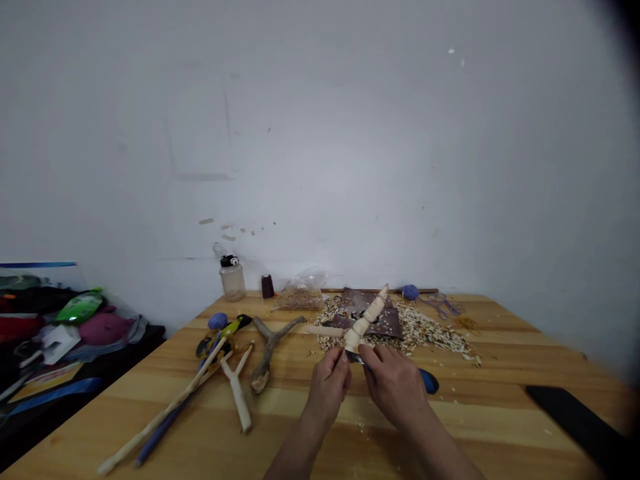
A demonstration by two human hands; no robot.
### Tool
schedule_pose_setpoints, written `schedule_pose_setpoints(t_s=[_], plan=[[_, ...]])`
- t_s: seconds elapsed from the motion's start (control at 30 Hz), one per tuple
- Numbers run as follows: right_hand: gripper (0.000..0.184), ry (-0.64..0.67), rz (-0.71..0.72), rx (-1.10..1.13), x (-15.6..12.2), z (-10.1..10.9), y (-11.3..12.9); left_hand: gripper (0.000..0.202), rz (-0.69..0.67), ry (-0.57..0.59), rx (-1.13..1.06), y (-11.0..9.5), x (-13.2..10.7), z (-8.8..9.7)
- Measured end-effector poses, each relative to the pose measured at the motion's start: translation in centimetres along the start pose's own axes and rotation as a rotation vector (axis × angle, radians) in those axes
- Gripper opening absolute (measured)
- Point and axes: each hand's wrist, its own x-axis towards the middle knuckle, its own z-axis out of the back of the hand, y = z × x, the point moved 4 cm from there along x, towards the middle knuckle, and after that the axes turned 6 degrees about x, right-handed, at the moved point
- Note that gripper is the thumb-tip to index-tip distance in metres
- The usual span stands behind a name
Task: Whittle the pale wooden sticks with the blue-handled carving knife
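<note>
Pale peeled wood in a forked shape, a carved stick (pixel 367 319), points up and away from me; its thicker prong has ringed notches, and a thinner prong reaches left. My left hand (pixel 327 383) is closed around its near end. In my right hand (pixel 397 385) is a knife, its dark blade (pixel 354 357) lying against the wood just below the notches. The blue and black end of the knife handle (pixel 429 381) sticks out on the right of that hand. My fingers hide most of the handle and the stick's lower end.
Wood shavings (pixel 425 332) lie around a dark brown sheet (pixel 393 325). To the left are a peeled forked stick (pixel 237 393), a bark-covered forked branch (pixel 270 350) and a long pale stick (pixel 165 413). A jar (pixel 233 280) stands near the wall; a black flat object (pixel 575 417) lies right.
</note>
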Motion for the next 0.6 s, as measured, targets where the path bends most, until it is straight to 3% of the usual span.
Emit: schedule_pose_setpoints(t_s=[0.3, 0.6], plan=[[0.017, 0.068, -0.047, -0.068, 0.0, -0.5, 0.0, 0.036, -0.023, -0.015, 0.078, 0.4, 0.3, 0.1], [0.02, 0.153, -0.137, -0.118, 0.1, -1.1, 0.3, 0.026, -0.151, -0.089, 0.666, -1.7, -0.9, 0.4]])
